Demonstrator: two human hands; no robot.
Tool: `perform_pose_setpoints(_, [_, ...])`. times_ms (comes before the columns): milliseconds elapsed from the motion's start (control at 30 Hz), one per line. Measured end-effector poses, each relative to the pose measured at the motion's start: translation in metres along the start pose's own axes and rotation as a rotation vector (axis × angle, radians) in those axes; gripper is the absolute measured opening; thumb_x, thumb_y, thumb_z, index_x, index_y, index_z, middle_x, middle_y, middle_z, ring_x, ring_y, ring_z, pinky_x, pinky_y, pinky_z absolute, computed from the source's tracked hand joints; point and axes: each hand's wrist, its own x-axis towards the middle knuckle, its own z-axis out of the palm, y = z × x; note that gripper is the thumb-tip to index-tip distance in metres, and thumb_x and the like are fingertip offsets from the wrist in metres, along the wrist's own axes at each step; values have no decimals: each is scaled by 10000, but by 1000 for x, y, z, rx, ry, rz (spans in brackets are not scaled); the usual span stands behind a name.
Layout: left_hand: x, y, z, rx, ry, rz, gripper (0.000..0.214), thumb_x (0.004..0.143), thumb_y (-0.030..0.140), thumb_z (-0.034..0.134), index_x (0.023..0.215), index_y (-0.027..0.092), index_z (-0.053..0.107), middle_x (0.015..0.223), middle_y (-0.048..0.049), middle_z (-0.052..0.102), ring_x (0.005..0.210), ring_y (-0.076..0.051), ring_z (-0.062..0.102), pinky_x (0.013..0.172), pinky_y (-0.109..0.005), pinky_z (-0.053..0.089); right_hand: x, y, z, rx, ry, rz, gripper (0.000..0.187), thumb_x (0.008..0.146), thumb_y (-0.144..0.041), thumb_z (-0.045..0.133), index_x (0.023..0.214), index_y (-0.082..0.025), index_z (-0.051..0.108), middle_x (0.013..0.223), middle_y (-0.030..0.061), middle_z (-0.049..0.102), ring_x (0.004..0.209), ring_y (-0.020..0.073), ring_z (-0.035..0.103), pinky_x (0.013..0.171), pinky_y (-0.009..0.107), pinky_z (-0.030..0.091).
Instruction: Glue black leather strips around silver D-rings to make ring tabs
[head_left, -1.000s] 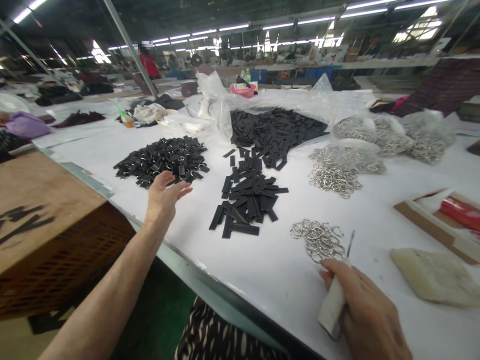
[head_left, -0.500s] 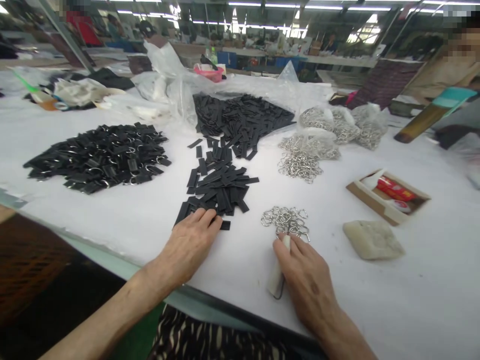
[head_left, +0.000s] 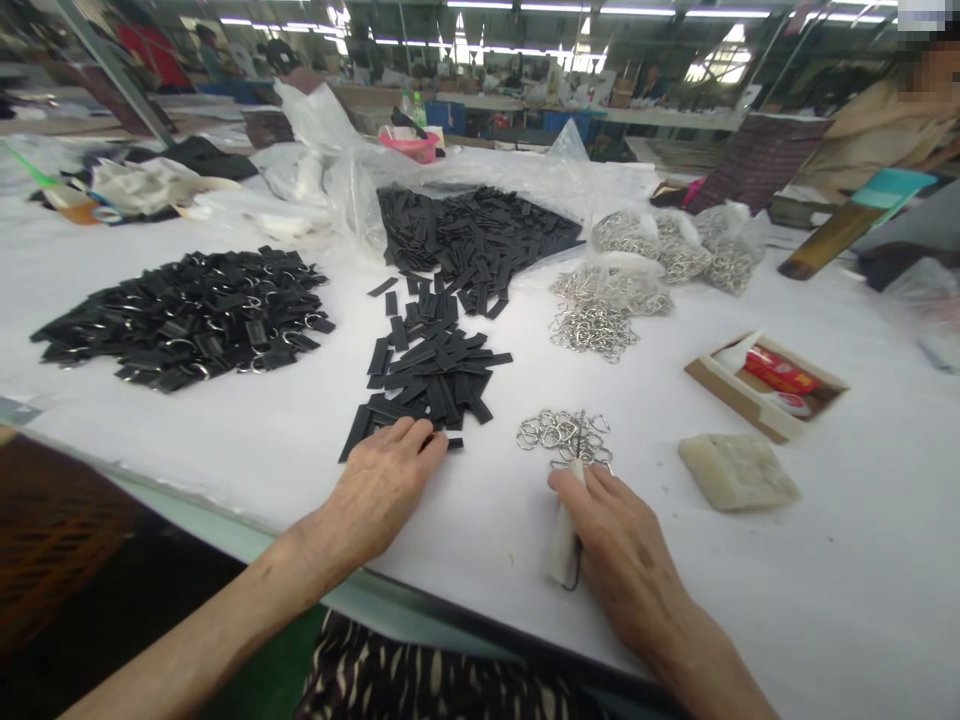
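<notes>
My left hand (head_left: 394, 475) rests at the near edge of a loose heap of flat black strips (head_left: 442, 375). Its fingers are curled down, and one short black strip (head_left: 455, 443) pokes out past the thumb and forefinger; the grip itself is partly hidden. My right hand (head_left: 622, 530) is closed around the pale handle of an awl-like tool (head_left: 564, 550). Its thin dark shaft points away from me over a small cluster of silver D-shaped metal rings (head_left: 559, 428). The fingertips are close to the nearest rings. A bent wire shows at the handle's near end.
On the left lies a pile of black strips looped with rings (head_left: 187, 320). Behind are a large strip heap (head_left: 487, 235) and bagged rings (head_left: 615, 285). At right sit a small carton (head_left: 739, 405), a pale block (head_left: 739, 472) and a bottle (head_left: 855, 225). A person is at far right.
The whole view has shifted slightly left. My right hand and its tool have moved a little right relative to the table, with the shaft still over the rings. The left hand stays by the strips.
</notes>
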Motion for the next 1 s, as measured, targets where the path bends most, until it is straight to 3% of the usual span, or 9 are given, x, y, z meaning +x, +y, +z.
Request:
perform_pose_setpoints(167, [6,5,-3,-43,18,-51,289,761,-7,430,903,152,624,874,-97,633,817,-261,574,614,-325,451,3,1,2,100,-39,35,388,657,73,362,880,-188,542,711,35,568,688,194,482,595,260,346])
perform_pose_setpoints(267, [7,6,-8,-192,32,-200,267,817,57,408,875,186,634,796,-64,662,770,-237,614,579,-290,435,2,4,1,178,-7,58,318,716,34,382,877,-193,536,701,26,569,678,188,494,599,266,371])
perform_pose_setpoints(333, [7,10,-12,-423,74,-320,235,853,148,419,906,212,639,754,-39,676,734,-219,635,607,-285,447,0,5,-2,302,33,128,220,768,-31,424,861,-204,523,692,7,558,653,171,497,590,261,386])
perform_pose_setpoints(433, [9,21,-20,-993,77,-438,189,840,251,476,918,217,645,700,-17,670,683,-194,643,606,-269,483,-2,6,-10,570,82,317,97,822,-131,480,851,-221,500,697,-26,555,601,132,498,565,240,398])
perform_pose_setpoints(533, [16,40,-24,-1560,-121,-499,166,804,260,503,849,187,646,718,-21,655,671,-178,641,539,-248,510,-1,6,-17,875,129,497,55,845,-215,520,884,-233,485,752,-35,581,622,118,526,557,228,413])
perform_pose_setpoints(633, [23,57,-23,-1839,-326,-514,144,772,248,523,755,152,629,725,-32,648,650,-167,646,515,-243,519,0,7,-21,1080,151,553,118,827,-255,574,888,-239,474,786,-39,586,661,113,536,561,218,421])
perform_pose_setpoints(800, [28,70,-18,-1943,-490,-454,150,737,211,520,775,128,638,692,-32,647,577,-137,632,474,-214,501,0,7,-24,1096,114,553,111,831,-261,571,885,-236,477,808,-31,577,688,116,532,560,218,411])
perform_pose_setpoints(1000, [31,66,-21,-1871,-590,-361,128,724,199,523,692,136,630,617,-8,625,497,-111,583,423,-191,463,-2,7,-29,808,-28,393,76,857,-171,479,861,-239,511,778,-29,558,705,130,504,611,242,384])
